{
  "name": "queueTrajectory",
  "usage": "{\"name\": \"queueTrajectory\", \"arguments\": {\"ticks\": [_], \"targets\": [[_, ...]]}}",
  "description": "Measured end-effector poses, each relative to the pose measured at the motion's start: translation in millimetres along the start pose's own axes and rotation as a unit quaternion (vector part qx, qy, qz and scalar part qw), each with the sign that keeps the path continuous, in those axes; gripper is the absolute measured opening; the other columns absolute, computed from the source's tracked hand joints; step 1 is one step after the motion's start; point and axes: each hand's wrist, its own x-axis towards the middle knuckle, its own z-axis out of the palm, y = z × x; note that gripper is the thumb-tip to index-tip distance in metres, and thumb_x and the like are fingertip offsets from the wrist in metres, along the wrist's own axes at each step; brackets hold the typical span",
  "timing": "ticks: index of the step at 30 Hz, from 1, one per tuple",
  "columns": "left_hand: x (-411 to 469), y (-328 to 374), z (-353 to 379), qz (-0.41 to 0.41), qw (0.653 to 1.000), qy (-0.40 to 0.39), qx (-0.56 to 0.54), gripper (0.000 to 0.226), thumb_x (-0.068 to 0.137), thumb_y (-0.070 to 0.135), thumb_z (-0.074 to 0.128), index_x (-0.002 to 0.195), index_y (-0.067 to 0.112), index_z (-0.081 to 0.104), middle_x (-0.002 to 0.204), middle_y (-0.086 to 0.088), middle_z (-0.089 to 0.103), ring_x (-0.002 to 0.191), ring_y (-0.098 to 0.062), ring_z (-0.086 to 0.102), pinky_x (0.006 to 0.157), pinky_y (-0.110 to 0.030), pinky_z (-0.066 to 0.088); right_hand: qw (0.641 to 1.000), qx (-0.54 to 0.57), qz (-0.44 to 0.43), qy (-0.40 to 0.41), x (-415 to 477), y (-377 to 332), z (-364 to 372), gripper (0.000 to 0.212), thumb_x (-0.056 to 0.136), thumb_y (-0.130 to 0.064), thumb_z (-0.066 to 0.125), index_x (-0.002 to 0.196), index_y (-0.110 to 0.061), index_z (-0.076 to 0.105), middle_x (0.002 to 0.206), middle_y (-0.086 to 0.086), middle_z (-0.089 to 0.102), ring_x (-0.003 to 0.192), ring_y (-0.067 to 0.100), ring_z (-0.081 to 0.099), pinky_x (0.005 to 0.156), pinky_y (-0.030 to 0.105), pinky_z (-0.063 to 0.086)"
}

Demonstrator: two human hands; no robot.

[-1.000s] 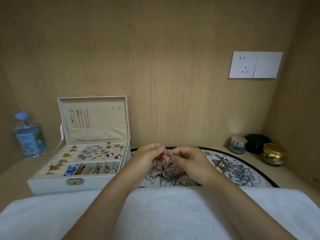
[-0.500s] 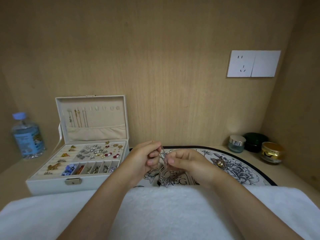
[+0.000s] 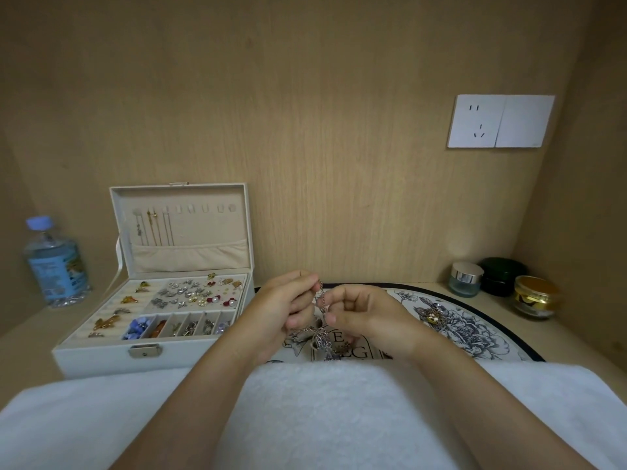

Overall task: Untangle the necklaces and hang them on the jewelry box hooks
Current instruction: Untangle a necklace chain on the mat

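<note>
Your left hand (image 3: 283,305) and right hand (image 3: 364,315) now slightly more apart than second ago. Fingers (image 3: 298,320) of both curled, pinching thin chain stretched between them. Tangled necklaces (image 3: 320,339) hang just below fingers, not yet free. Wider gap suggests knot begins to loosen. Jewelry box (image 3: 101,354) stands open left of fingers, several hooks (image 3: 203,208) free. Second tangle (image 3: 432,315) lies right of fingers.
</note>
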Motion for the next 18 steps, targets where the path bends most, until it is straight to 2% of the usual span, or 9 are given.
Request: {"name": "queueTrajectory", "arguments": {"ticks": [3,6,9,11,13,15,18], "targets": [[-0.3,0.5,-2.4,0.008,0.999,0.024,0.047,0.023,0.1,0.018,0.049,0.078,0.012,0.055,0.053,0.001,0.034,0.039,-0.01,0.024,0.048,-0.028,0.012,0.999,-0.022,0.035,-0.022,-3.9,-2.4,-2.6,0.019,0.097,0.001,0.056,0.112,-0.001,0.066,0.059,-0.018,0.061,0.05,0.004,0.046,0.055,0.021,0.04],[0.1,-1.6,-5.8,0.017,0.995,0.055,0.086,0.023,0.098,0.018,0.053,0.075,0.015,0.058,0.055,0.002,0.042,0.044,-0.014,0.034,0.053,-0.032,0.016,0.998,-0.025,0.056,-0.011,-7.0,-3.6,-7.2,0.019,0.098,0.0,0.052,0.109,0.0,0.068,0.058,-0.017,0.062,0.05,0.012,0.034,0.057,0.033,0.044],[2.3,-5.4,-5.4,0.021,0.992,0.089,0.092,0.027,0.096,0.016,0.056,0.07,0.018,0.062,0.056,0.001,0.045,0.047,-0.015,0.04,0.053,-0.029,0.023,0.997,0.0,0.067,0.034,-6.7,-3.4,-13.2,0.018,0.099,-0.007,0.057,0.107,0.004,0.068,0.06,-0.013,0.063,0.05,0.017,0.042,0.057,0.034,0.053],[3.7,-8.5,-4.6,0.026,0.991,0.104,0.085,0.036,0.097,0.014,0.055,0.062,0.022,0.063,0.054,-0.001,0.046,0.049,-0.016,0.043,0.053,-0.029,0.027,0.995,-0.012,0.084,0.051,-5.7,1.0,-17.7,0.02,0.099,-0.01,0.058,0.106,0.006,0.066,0.055,-0.01,0.062,0.051,0.021,0.051,0.063,0.04,0.059],[5.5,-11.2,-3.7,0.025,0.99,0.116,0.072,0.038,0.098,0.012,0.053,0.061,0.017,0.059,0.052,-0.002,0.048,0.052,-0.02,0.046,0.055,-0.031,0.029,0.994,-0.04,0.09,0.054,-5.8,5.4,-20.2,0.014,0.098,-0.015,0.061,0.096,-0.002,0.068,0.055,0.002,0.062,0.053,0.025,0.058,0.072,0.046,0.058],[7.5,-13.8,-1.7,0.016,0.991,0.126,0.044,0.036,0.099,0.009,0.048,0.062,0.01,0.05,0.052,-0.004,0.047,0.053,-0.022,0.047,0.053,-0.029,0.034,0.995,-0.022,0.078,0.066,-5.2,8.1,-21.8,0.015,0.098,-0.016,0.061,0.086,-0.009,0.067,0.064,0.011,0.064,0.057,0.027,0.061,0.068,0.04,0.055],[8.2,-18.1,0.3,-0.016,0.993,0.117,-0.013,0.038,0.098,0.008,0.04,0.061,0.013,0.036,0.049,-0.004,0.036,0.051,-0.022,0.044,0.052,-0.028,0.039,0.993,0.047,0.047,0.101,-2.1,10.6,-21.4,0.014,0.098,-0.01,0.058,0.089,-0.003,0.066,0.084,0.011,0.071,0.061,0.024,0.064,0.068,0.037,0.055]]}}
